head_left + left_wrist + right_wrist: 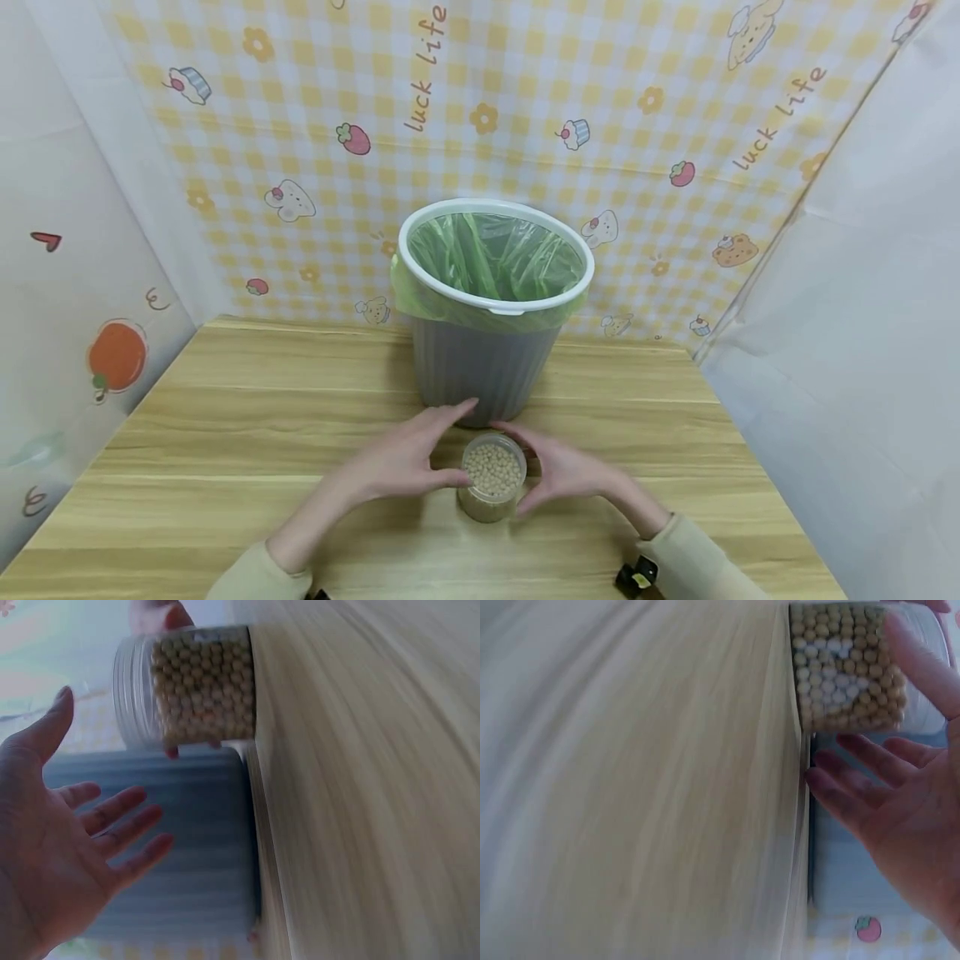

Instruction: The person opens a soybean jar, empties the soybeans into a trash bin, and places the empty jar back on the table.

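Observation:
A clear round jar [489,479] full of small pale beans like soybeans stands upright on the wooden table, just in front of a bin. To its left is my left hand [408,457], thumb and fingers spread, the thumb tip overlapping the jar's edge in the head view. My right hand [566,468] reaches around the right side with its fingers extended. In the left wrist view a gap lies between the spread palm and the jar [199,686]. The right thumb [922,664] overlaps the jar in the right wrist view.
A grey ribbed bin [483,367] with a white rim and a green bag liner stands behind the jar, close to the yellow checked backdrop [315,167]. White sheets [862,317] hang at both sides of the wooden table [300,433].

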`<state>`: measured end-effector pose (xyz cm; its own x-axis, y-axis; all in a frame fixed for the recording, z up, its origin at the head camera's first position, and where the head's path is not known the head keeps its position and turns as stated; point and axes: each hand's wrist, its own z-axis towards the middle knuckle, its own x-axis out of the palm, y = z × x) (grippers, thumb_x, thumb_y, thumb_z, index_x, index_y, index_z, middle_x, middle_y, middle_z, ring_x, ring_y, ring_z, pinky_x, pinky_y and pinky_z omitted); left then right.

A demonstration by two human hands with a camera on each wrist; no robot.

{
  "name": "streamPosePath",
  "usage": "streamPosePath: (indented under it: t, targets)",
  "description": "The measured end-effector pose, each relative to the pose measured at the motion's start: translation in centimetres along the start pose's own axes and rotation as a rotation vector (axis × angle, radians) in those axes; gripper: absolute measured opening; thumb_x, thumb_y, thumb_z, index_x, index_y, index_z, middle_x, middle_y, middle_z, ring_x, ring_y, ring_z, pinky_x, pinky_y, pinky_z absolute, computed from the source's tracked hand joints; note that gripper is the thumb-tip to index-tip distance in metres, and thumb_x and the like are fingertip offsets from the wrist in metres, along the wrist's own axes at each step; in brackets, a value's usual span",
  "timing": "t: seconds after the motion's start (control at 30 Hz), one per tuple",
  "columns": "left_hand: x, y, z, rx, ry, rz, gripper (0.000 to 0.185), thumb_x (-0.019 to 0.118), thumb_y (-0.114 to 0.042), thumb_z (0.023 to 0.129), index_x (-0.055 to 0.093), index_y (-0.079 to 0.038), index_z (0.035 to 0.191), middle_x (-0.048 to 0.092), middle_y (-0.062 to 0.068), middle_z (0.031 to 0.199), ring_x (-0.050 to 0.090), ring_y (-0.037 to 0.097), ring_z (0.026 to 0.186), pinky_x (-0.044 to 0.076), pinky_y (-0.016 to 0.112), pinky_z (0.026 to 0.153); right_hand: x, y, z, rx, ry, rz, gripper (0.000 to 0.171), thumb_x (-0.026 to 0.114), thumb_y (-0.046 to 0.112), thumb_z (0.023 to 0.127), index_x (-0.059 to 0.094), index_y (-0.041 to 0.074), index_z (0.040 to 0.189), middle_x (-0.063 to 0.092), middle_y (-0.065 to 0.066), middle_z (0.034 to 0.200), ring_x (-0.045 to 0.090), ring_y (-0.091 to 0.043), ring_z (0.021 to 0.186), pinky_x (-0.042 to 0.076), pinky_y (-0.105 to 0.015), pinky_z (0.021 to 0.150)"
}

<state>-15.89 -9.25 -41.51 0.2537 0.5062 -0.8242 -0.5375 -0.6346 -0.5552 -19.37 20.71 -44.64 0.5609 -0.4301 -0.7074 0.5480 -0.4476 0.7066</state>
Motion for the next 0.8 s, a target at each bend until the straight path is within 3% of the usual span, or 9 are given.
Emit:
streamPosePath:
  t: [0.2, 0.47, 0.6, 0.8]
  targets:
    - [1.3, -0.9, 1.2, 0.046, 0.048, -0.029, 0.098, 0.077, -0.058, 0.085, 0.027, -0.027, 0.163, 0.046, 0.008, 0.160, 0.046, 0.031, 0.146, 0.047, 0.060, 0.111, 0.7, 0.5, 0.8, 0.006, -0.007, -0.009, 0.108, 0.097, 0.031, 0.066, 0.037, 0.018, 0.155, 0.056, 0.001, 0.149, 0.056, -0.019, 0.135, 0.045, -0.042, 0.117]
    - [2.2, -1.4, 1.6, 0.123, 0.048, 0.004, 0.096, 0.080, -0.050, 0.084, 0.032, -0.018, 0.162, 0.048, 0.010, 0.158, 0.048, 0.029, 0.145, 0.045, 0.057, 0.114, 1.0, 0.5, 0.7, 0.035, -0.020, 0.056, 0.104, 0.096, 0.036, 0.069, 0.039, 0.022, 0.154, 0.057, 0.001, 0.146, 0.058, -0.017, 0.132, 0.048, -0.036, 0.112]
    - [2.0, -1.7, 1.6, 0.146, 0.031, -0.002, 0.095, 0.079, -0.052, 0.085, 0.033, -0.017, 0.161, 0.047, 0.007, 0.159, 0.046, 0.027, 0.146, 0.042, 0.055, 0.117, 0.6, 0.5, 0.5, -0.017, -0.019, 0.166, 0.097, 0.094, 0.028, 0.073, 0.040, 0.017, 0.152, 0.058, -0.005, 0.144, 0.059, -0.017, 0.129, 0.051, -0.033, 0.110]
    - [1.5, -2.4, 1.5, 0.219, -0.001, -0.149, 0.091, 0.080, -0.048, 0.085, 0.036, -0.022, 0.160, 0.043, 0.001, 0.162, 0.043, 0.025, 0.149, 0.041, 0.055, 0.118, 0.2, 1.1, 0.3, -0.136, -0.002, 0.290, 0.089, 0.090, 0.012, 0.075, 0.042, 0.008, 0.150, 0.058, -0.016, 0.141, 0.060, -0.013, 0.127, 0.052, -0.031, 0.108]
